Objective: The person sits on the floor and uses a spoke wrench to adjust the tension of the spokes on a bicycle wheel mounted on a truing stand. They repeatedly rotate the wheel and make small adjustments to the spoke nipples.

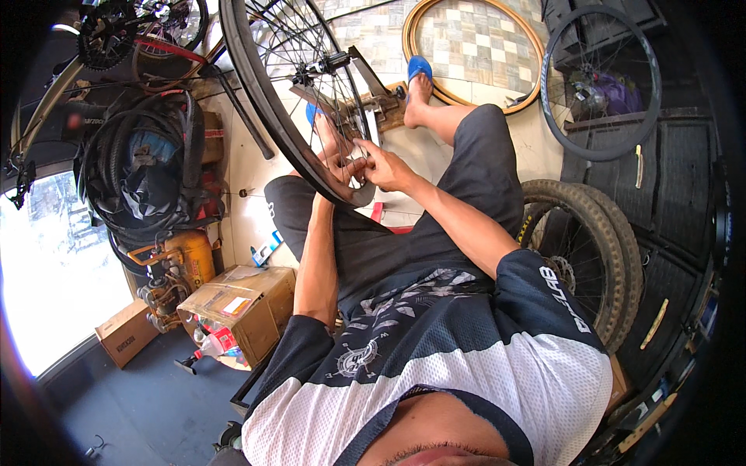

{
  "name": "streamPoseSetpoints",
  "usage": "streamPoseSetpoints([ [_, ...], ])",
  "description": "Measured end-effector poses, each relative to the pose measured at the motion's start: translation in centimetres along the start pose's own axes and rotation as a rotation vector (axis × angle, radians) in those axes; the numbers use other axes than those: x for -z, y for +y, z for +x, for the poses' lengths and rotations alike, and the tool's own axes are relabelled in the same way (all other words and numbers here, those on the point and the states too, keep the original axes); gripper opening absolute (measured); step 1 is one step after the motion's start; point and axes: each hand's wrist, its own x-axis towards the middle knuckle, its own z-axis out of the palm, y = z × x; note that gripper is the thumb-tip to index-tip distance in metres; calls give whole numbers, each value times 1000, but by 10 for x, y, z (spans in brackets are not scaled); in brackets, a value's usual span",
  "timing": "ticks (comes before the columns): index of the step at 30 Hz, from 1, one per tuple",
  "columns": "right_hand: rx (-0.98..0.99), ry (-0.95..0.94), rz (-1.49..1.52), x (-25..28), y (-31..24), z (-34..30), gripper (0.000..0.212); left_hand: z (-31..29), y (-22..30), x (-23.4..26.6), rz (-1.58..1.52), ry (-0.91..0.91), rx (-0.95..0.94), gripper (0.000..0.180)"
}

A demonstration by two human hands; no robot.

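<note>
A black spoked bicycle wheel stands upright between my legs, its hub held in a metal stand on a wooden base. My left hand is closed around the lower part of its rim, with some fingers showing through the spokes. Close beside it, my right hand reaches in from the right, fingers bent together at the lower spokes by the rim. Whatever those fingertips pinch is too small to make out.
Tan hoops lie on the floor ahead. At right are a bare wheel and knobby-tyred wheels. To the left stand a cardboard box, a yellow compressor, a pile of black tyres and a bicycle crankset.
</note>
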Motion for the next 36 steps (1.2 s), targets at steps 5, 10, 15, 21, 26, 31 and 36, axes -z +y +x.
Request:
streamPoseSetpoints([
  [5,-48,105,-375,0,-33,-7,90,-3,-32,-7,501,196,-208,32],
  [10,162,172,-451,-8,-22,-4,77,1,0,3,96,77,101,40],
  [15,-36,11,-126,-5,-18,-2,69,-5,-9,16,63,21,-50,44],
  [21,51,154,-287,-11,-23,-9,76,-8,-4,10,562,95,-448,38],
  [26,189,249,-464,-10,-26,-12,79,-4,23,11,791,-17,-438,40],
  [31,2,13,-254,-3,-51,-19,69,-1,-4,7,160,124,-172,45],
  [36,-96,-124,508,-2,-26,-11,50,12,-53,16,-311,279,327,57],
])
